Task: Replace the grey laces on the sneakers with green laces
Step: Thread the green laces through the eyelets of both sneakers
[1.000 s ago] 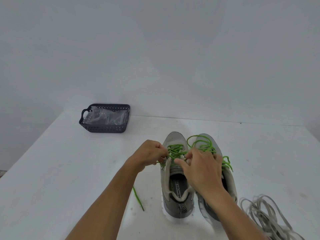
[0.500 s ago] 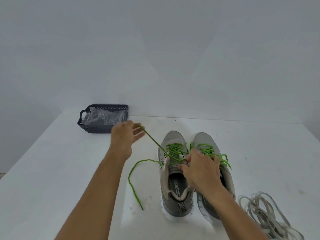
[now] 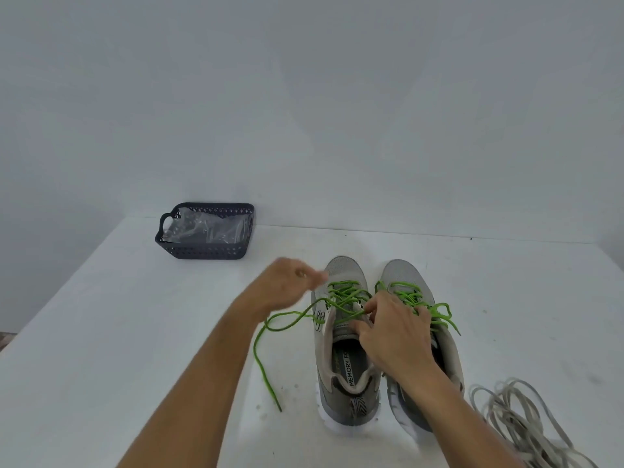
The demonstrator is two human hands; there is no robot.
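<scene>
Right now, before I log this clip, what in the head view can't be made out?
- Left hand: motion-blurred, so its grip is unclear.
- Right sneaker: the right hand and forearm cover its opening and heel.
- Grey laces: cut off by the bottom edge.
- Basket: crinkled clear plastic hides any contents.
- Left sneaker insole print: partly hidden by its collar.

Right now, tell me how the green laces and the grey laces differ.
The green laces are threaded through the sneakers' eyelets; the grey laces lie loose in a heap on the table. The right hand touches the green ones; nothing touches the grey. Green looks thin and cord-like, grey flatter.
</scene>
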